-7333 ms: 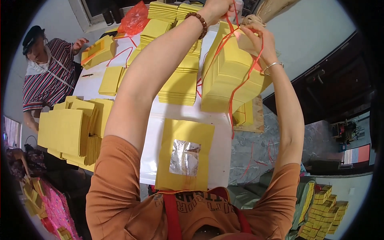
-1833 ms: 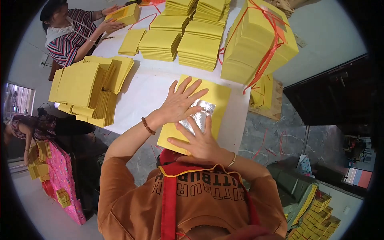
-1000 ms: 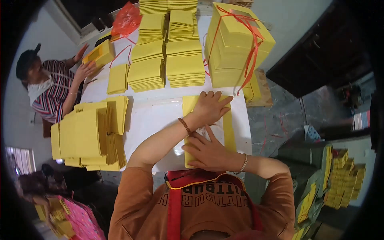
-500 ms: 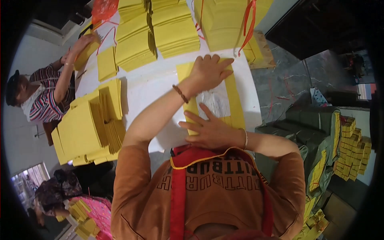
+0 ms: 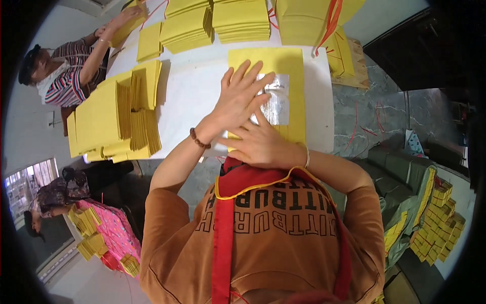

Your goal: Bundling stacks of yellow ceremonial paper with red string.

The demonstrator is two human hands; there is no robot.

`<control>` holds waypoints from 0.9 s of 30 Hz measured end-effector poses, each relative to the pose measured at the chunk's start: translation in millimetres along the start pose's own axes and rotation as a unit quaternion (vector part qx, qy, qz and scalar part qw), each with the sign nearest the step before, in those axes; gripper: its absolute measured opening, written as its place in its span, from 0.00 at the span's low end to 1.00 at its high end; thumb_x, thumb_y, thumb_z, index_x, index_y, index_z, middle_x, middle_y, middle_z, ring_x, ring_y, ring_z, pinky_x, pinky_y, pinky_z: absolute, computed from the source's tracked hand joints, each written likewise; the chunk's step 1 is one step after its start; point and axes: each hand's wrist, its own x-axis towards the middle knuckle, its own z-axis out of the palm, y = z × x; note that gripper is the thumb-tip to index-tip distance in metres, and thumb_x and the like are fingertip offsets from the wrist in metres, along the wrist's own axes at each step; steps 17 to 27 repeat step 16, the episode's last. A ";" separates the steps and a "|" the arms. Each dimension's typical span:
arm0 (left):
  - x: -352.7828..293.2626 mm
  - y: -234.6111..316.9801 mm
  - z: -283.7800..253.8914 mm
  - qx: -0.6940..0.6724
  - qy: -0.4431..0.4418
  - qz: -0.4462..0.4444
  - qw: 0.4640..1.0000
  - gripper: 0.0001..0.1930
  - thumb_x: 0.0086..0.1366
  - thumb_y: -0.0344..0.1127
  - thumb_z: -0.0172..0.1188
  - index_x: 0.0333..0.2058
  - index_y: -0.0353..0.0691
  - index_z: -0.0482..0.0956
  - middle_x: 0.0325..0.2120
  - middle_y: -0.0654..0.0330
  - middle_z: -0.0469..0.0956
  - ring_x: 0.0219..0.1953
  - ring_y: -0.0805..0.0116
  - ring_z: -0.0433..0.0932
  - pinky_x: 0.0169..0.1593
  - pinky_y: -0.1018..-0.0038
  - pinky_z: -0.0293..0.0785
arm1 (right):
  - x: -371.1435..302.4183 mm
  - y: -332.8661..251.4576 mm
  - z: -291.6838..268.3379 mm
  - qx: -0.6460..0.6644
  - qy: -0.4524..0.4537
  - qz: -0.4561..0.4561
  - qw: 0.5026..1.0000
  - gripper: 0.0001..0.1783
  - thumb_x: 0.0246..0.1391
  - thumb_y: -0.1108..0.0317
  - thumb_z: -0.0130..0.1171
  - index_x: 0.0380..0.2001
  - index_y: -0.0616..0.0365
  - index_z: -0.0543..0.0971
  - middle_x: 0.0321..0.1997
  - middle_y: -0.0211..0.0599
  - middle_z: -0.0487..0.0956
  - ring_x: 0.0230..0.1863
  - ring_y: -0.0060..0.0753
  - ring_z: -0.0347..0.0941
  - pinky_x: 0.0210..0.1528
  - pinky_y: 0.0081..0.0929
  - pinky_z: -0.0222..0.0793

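Before me on the white table lies a yellow paper sheet with a shiny silver rectangle at its middle. Across its left side spreads my left hand, fingers apart, the fingertips by the silver rectangle's upper left corner. My right hand rests over the sheet's near left edge, fingers also spread. The fingertips of my right hand come close to the heel of the left; whether they touch I cannot tell. Neither hand grips anything. Both hide part of the sheet's left half.
Stacks of yellow paper stand along the table's far side, and more piles at its left. Red ties hang at the far right. A co-worker handles yellow paper at the far left. Bundles are heaped at right.
My left hand has come back from the sheet's far edge toward me, and its fingers have spread. The right stays near the close edge. The whole view has shifted, showing the sheet higher up.
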 end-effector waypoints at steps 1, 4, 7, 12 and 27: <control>2.4 -3.1 -6.6 -0.053 -0.029 -0.022 0.998 0.22 0.65 0.48 0.42 0.56 0.51 0.65 0.60 0.52 0.55 0.63 0.53 0.47 0.62 0.57 0.38 | 3.0 -0.1 -5.2 0.024 -0.027 0.013 0.999 0.18 0.47 0.55 0.55 0.43 0.45 0.76 0.52 0.34 0.69 0.61 0.38 0.55 0.61 0.61 0.30; -0.3 -4.8 -1.4 -0.104 -0.026 -0.042 0.993 0.23 0.65 0.49 0.41 0.57 0.51 0.64 0.60 0.52 0.53 0.64 0.54 0.46 0.63 0.56 0.37 | 3.0 5.1 -17.3 0.091 -0.003 0.024 0.996 0.17 0.52 0.58 0.52 0.44 0.50 0.76 0.50 0.36 0.72 0.57 0.39 0.60 0.64 0.50 0.37; -4.9 -8.7 0.5 -0.046 -0.032 -0.033 0.998 0.24 0.65 0.49 0.42 0.58 0.50 0.62 0.61 0.52 0.52 0.64 0.54 0.46 0.63 0.55 0.37 | 2.4 21.3 -58.1 0.272 -0.152 0.212 0.926 0.15 0.53 0.59 0.48 0.41 0.54 0.75 0.42 0.41 0.75 0.40 0.44 0.71 0.43 0.32 0.65; -3.1 0.6 1.5 0.025 -0.018 -0.012 0.999 0.25 0.64 0.49 0.42 0.58 0.49 0.60 0.60 0.52 0.54 0.63 0.53 0.48 0.62 0.54 0.40 | -20.0 73.0 -63.7 -0.161 -0.017 0.126 0.979 0.21 0.54 0.53 0.48 0.50 0.44 0.70 0.60 0.34 0.63 0.62 0.42 0.55 0.56 0.55 0.51; -0.5 4.7 -0.3 0.025 -0.050 -0.042 0.998 0.27 0.64 0.49 0.44 0.60 0.48 0.55 0.62 0.54 0.49 0.64 0.56 0.45 0.63 0.53 0.37 | -33.0 88.8 -51.8 -0.055 -0.057 0.177 0.981 0.28 0.53 0.48 0.48 0.57 0.40 0.64 0.67 0.31 0.52 0.68 0.41 0.41 0.62 0.59 0.34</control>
